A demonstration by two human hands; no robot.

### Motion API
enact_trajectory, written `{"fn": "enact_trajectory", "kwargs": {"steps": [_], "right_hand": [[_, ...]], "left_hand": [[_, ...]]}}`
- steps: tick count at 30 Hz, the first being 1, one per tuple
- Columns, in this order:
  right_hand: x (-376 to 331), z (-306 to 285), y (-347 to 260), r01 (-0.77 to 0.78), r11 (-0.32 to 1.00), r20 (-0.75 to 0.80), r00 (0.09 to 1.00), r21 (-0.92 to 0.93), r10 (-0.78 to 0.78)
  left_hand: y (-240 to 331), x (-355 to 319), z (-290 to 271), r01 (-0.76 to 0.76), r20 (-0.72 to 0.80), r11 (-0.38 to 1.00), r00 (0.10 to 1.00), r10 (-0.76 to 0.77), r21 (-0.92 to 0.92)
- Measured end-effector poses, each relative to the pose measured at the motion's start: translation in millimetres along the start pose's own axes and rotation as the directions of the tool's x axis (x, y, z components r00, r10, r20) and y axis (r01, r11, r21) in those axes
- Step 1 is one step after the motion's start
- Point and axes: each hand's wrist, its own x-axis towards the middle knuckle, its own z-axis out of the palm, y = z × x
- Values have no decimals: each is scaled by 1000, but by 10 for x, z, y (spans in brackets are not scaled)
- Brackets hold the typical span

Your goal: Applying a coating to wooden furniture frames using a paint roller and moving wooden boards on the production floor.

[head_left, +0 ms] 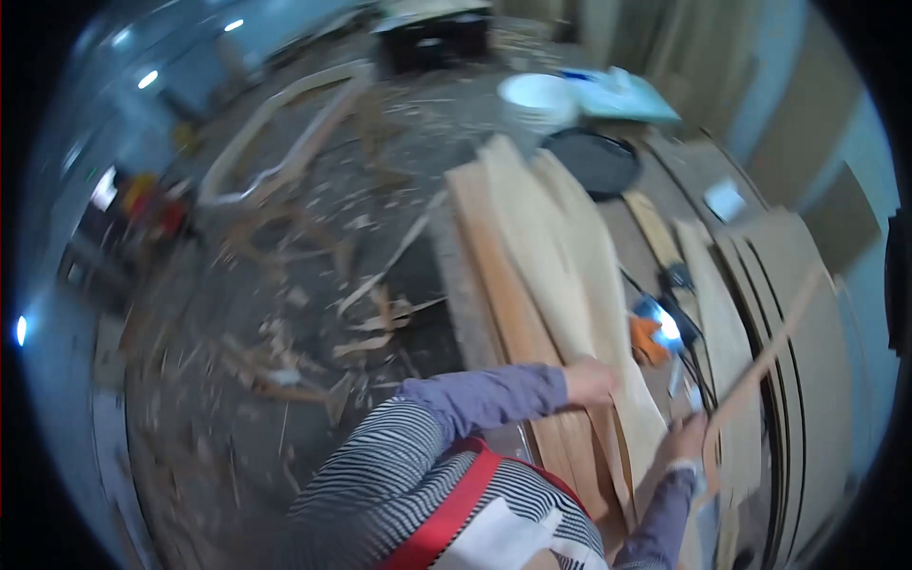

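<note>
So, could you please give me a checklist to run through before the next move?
1. Left hand on the pale wood sheets: ok.
2. Left hand's grip on their edge: cannot tell, too blurred.
3. Right hand closed on the thin wooden strip: ok, as far as the blur shows.
4. Loose items away from the right hand: not ok; an orange object and a glowing light lie just beyond it.
5. Floor free of wood scraps: not ok, many scattered.
</note>
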Motion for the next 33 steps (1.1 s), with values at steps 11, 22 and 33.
{"fn": "enact_trajectory", "kwargs": {"steps": [11,22,33], "right_hand": [[279,-15,452,-103,990,351,934,94,64],[-584,-1783,-1247,75,769,-45,997,635,-59],[-2350,-1056,-4249,-568,153,588,786,809,-190]], "left_hand": [[632,-2079,98,-120,-177,711,984,-7,-693],[-42,-2962,554,-167,-40,636,977,209,-753],[-1363,-3939,1458,37,-20,419,991,-132,-907]]}}
